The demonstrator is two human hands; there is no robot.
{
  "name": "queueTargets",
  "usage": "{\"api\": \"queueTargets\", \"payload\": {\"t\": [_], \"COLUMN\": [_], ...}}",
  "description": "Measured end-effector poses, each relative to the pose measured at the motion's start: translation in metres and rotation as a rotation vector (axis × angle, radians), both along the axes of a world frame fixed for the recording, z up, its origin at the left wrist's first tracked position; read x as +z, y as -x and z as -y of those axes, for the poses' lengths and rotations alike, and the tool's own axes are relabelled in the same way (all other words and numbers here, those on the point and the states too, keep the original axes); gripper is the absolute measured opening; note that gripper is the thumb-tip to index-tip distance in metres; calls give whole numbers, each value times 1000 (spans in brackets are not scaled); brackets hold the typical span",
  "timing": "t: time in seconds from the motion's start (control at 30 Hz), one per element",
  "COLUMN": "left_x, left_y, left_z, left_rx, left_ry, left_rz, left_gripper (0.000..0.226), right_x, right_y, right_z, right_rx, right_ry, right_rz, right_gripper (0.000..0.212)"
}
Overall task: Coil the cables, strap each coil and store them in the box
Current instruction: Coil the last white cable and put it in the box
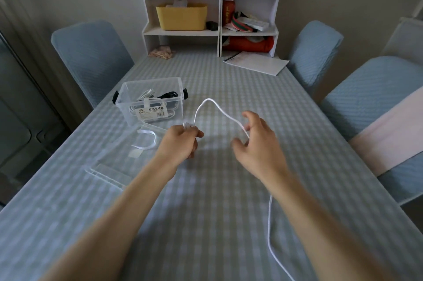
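A white cable (209,102) arches above the table between my two hands. My left hand (180,142) grips one end of it, with a small bunch of white loops showing above the fist. My right hand (256,141) pinches the cable further along, its other fingers spread. From there the cable trails down past my right forearm to the table's near edge. A clear plastic box (152,103) stands to the left, holding coiled white and black cables. A white strap (147,141) lies curled on the table in front of the box.
The box's clear lid (114,166) lies flat left of my left arm. The checked tablecloth (217,212) covers the table. A white shelf unit (210,17) and papers (256,63) sit at the far end. Blue-covered chairs (91,56) stand on both sides.
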State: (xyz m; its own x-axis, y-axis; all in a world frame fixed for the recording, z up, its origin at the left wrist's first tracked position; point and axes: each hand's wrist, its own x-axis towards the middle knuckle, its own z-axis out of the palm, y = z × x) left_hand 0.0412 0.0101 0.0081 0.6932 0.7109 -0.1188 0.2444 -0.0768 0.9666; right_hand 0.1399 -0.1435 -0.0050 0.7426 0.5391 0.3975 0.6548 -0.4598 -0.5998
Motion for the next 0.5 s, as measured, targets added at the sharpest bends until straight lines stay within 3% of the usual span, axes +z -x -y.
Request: {"api": "queueTargets", "payload": {"t": [0.07,0.13,0.23,0.33,0.5], "left_x": [0,-1,-1,-1,0], "left_y": [0,1,1,1,3], "left_z": [5,8,12,10,12], "left_rx": [-32,-71,-124,-131,-200], "left_ry": [-106,-224,-301,-206,-208], "left_rz": [-38,-68,-73,-63,-77], "left_gripper": [25,25,27,28,31], "right_x": [1,6,13,13,18], "right_y": [5,10,12,11,7], "right_z": [-1,-3,-4,-4,-9], "right_rx": [-5,41,127,187,203], "right_ry": [30,-82,-272,-348,-281], "right_rz": [160,337,441,409,738], "right_gripper": [76,80,61,44,49]}}
